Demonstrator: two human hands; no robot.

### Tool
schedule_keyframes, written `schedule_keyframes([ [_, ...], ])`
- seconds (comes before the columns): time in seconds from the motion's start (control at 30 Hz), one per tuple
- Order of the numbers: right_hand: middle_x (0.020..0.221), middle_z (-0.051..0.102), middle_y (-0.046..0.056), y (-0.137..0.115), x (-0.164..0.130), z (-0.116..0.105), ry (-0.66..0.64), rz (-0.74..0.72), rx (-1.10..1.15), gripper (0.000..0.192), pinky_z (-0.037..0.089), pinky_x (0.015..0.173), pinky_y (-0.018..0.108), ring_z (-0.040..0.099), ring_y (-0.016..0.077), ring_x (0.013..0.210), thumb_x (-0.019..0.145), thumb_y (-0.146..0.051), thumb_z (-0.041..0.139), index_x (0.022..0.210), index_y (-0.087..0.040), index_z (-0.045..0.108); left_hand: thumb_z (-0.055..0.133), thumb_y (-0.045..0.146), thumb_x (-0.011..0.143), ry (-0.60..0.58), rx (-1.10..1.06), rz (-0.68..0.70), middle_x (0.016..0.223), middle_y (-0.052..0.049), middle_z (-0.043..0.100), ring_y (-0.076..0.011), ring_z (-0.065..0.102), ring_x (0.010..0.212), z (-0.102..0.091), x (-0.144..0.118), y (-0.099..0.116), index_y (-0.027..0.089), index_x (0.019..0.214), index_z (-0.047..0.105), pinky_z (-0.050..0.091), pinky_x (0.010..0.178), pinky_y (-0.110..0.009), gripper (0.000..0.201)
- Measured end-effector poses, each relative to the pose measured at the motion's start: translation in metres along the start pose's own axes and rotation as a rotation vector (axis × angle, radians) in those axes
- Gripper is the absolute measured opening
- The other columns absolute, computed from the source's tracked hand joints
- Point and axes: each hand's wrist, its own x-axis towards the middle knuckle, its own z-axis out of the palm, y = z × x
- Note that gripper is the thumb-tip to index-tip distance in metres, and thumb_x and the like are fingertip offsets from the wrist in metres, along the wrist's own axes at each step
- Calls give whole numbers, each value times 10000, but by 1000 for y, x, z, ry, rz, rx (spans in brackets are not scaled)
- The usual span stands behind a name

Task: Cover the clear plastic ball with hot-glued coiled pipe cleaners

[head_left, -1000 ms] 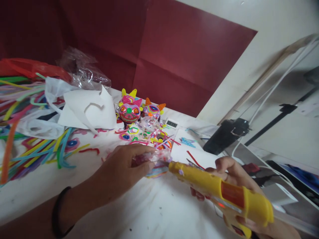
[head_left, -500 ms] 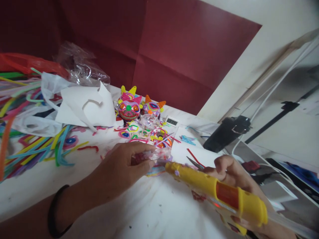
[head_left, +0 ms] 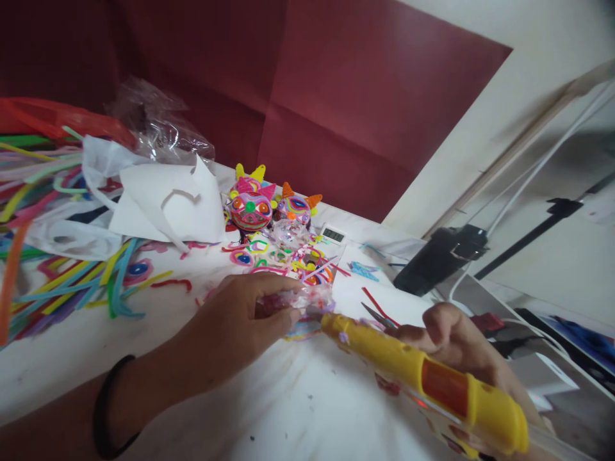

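My left hand, with a dark band at its wrist, pinches a clear, shiny plastic piece with pink and red in it. My right hand grips a yellow glue gun, its nozzle touching or very close to the plastic piece near my left fingertips. A glue stick juts from the gun's rear end. Beside my right fingers lie scissors, partly hidden. Under and behind my left hand are bits of coloured pipe cleaner, some partly covered.
Coloured pipe cleaners are heaped at left, with cut white paper beside them. Two decorated animal heads stand at the back near a small digital timer. A black cylinder is at right.
The glue gun and my right hand have shifted slightly right and down. My left hand keeps its hold on the plastic piece; the whole view has moved a little.
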Motion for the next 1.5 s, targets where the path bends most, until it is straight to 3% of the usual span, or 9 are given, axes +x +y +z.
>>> schedule_keyframes([
  [0.2, 699, 699, -28, -2, -2, 12, 73, -67, 122, 550, 426, 550, 242, 603, 160, 574, 498, -389, 906, 742, -286, 424, 631, 367, 720, 4, 30, 27, 761, 4, 729, -196, 653, 697, 0, 0, 1, 239, 988, 748, 477, 597, -253, 320],
  [0.4, 793, 734, 10, 3, 7, -18, -222, -118, 54, 384, 516, 581, 305, 681, 222, 662, 638, -420, 822, 792, -306, 489, 631, 375, 710, 20, 41, 28, 745, -4, 721, -201, 650, 683, 0, 1, 0, 236, 964, 747, 473, 579, -263, 312],
  [0.53, 783, 735, 10, 4, 9, -23, -185, -166, 25, 365, 527, 560, 310, 693, 241, 666, 658, -454, 796, 815, -318, 496, 609, 382, 729, 2, 37, 30, 721, 1, 699, -195, 639, 669, -1, 1, 0, 231, 970, 735, 467, 567, -261, 311],
  [0.7, 873, 745, 20, 4, 11, -29, -312, -224, -3, 364, 543, 617, 303, 701, 235, 734, 671, -277, 818, 890, -323, 531, 597, 364, 743, -10, 39, 38, 759, -6, 708, -199, 646, 709, -2, 0, 1, 215, 955, 727, 483, 607, -273, 290],
  [0.83, 947, 739, 17, 4, 13, -33, -388, -226, 30, 324, 547, 640, 310, 700, 227, 758, 715, -318, 788, 936, -351, 552, 603, 345, 745, 10, 39, 59, 756, 5, 710, -183, 648, 698, -2, 1, 4, 219, 958, 727, 490, 618, -268, 276],
  [1.03, 814, 736, -15, 9, 5, -13, -116, -295, 89, 414, 481, 575, 232, 646, 175, 671, 637, -352, 848, 895, -343, 525, 619, 341, 751, 50, 30, 72, 788, 9, 730, -175, 668, 722, -2, 3, 2, 224, 956, 724, 507, 629, -246, 259],
  [1.2, 763, 715, -12, 10, 4, -11, -80, -310, 69, 417, 463, 559, 273, 618, 200, 638, 624, -420, 840, 865, -335, 510, 621, 354, 750, 80, 50, 102, 752, 10, 714, -160, 649, 660, -3, 2, 1, 223, 963, 728, 498, 557, -220, 272],
  [1.37, 830, 707, -5, 9, 13, -26, -276, -360, 11, 448, 464, 512, 265, 647, 222, 675, 638, -443, 823, 927, -364, 490, 618, 334, 754, 68, 25, 96, 702, 28, 702, -143, 636, 635, -4, 1, 1, 239, 973, 724, 507, 562, -202, 261],
  [1.5, 835, 695, 8, 6, 16, -31, -291, -345, -14, 449, 460, 617, 292, 625, 213, 717, 663, -390, 806, 933, -338, 451, 618, 349, 759, 83, 33, 87, 701, 28, 701, -138, 635, 633, -5, 2, 1, 241, 967, 723, 509, 563, -194, 257],
])
